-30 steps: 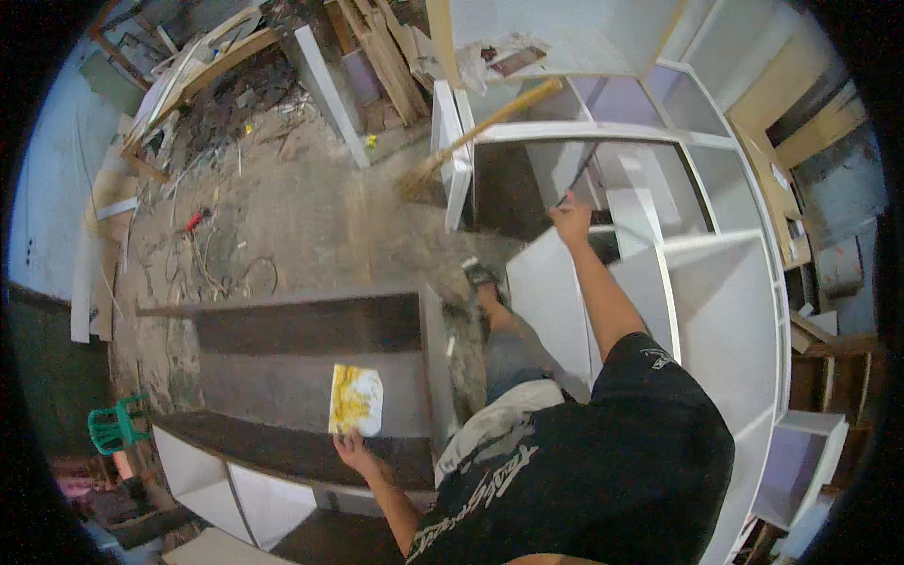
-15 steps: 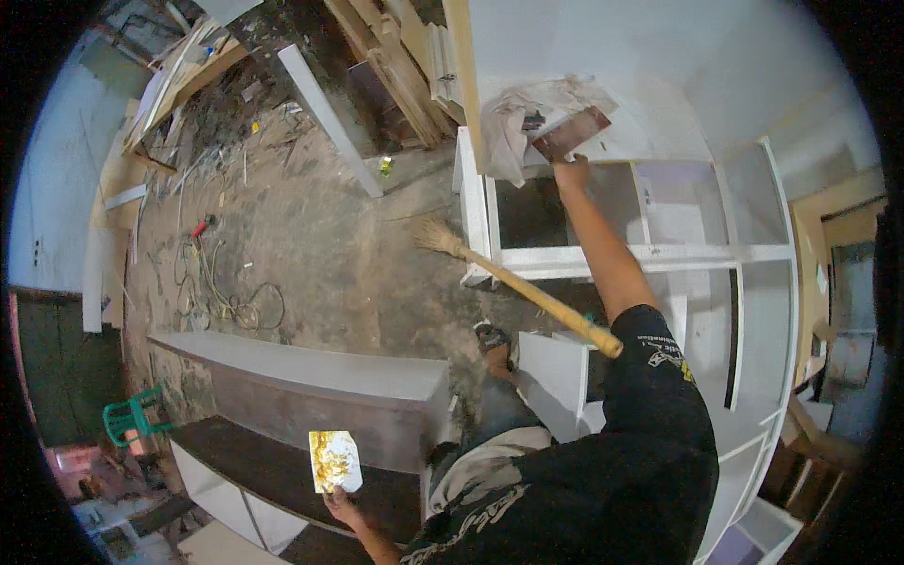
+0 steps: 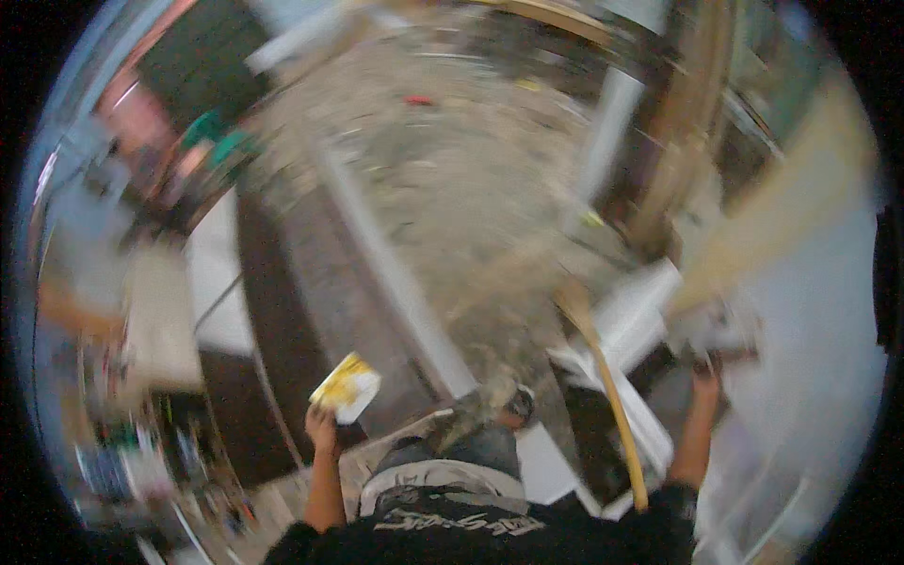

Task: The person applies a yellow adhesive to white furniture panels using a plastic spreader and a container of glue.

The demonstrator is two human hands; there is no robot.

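My left hand (image 3: 322, 429) grips the lower edge of a small white board (image 3: 350, 388) smeared with yellow paste. It holds the board over the long brown and white cabinet piece. On the right, my right hand (image 3: 706, 367) reaches to the top of a white cabinet frame (image 3: 640, 419). Beside its fingers lies a reddish-brown flat piece (image 3: 741, 356), next to pale crumpled material (image 3: 739, 325). Motion blur smears these fingers, so whether they grip the piece is unclear. A broom (image 3: 610, 386) with a yellowish handle leans against the white frame, between my arms.
A long cabinet carcass (image 3: 391, 273) lies on the floor to the left. Beyond are a green chair (image 3: 226, 146), a white plank (image 3: 612, 127) and upright timber boards (image 3: 683, 141). A red object (image 3: 417, 100) lies on the dirty floor. My foot (image 3: 518, 403) stands near the cabinet's end.
My view has swung left, so the scene appears turned and blurred. The pasted board stays in my left hand, now tilted. My right hand remains near the reddish-brown piece.
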